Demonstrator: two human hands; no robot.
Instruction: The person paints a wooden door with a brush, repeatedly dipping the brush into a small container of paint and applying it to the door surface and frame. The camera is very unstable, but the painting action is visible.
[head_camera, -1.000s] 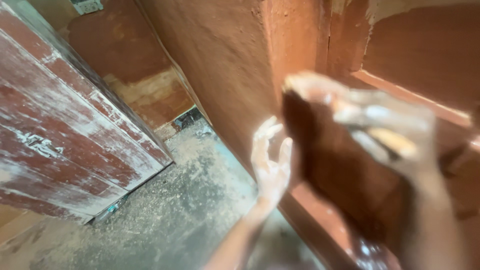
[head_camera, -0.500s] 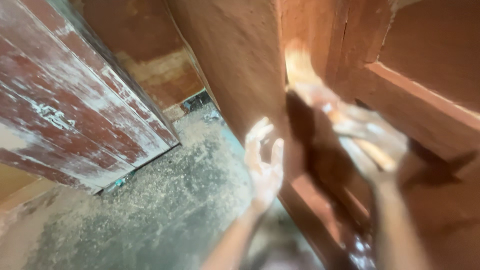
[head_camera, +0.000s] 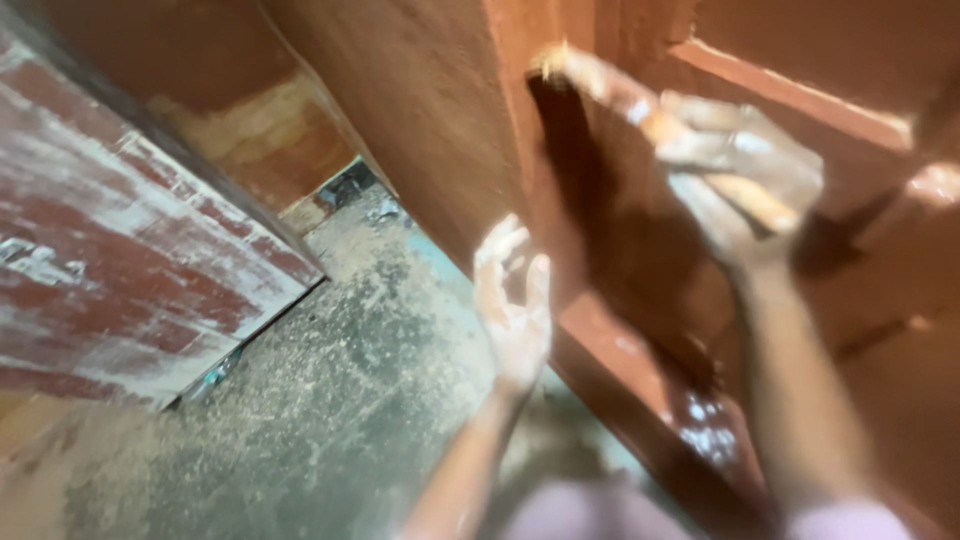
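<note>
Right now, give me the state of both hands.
Left hand: open, flat against the door, holding nothing.
Right hand: closed on a sanding pad.

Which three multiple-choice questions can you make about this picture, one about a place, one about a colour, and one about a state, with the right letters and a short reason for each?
1. Where does the left hand rest?
A. On the dusty floor
B. On the edge of the reddish-brown wooden panel
C. On the worn red and white board

2. What colour is the wooden panel that both hands touch?
A. Reddish-brown
B. Blue
C. Green

3. How is the right hand?
A. Hanging free at the side
B. Flat on the floor
C. Raised and pressing a flat dark sheet to the wood

Answers:
1 B: the open left palm lies against the panel's edge, above the floor.
2 A: the whole surface is reddish-brown, unlike the worn board on the left.
3 C: its fingers are spread over the sheet, high on the frame.
</note>
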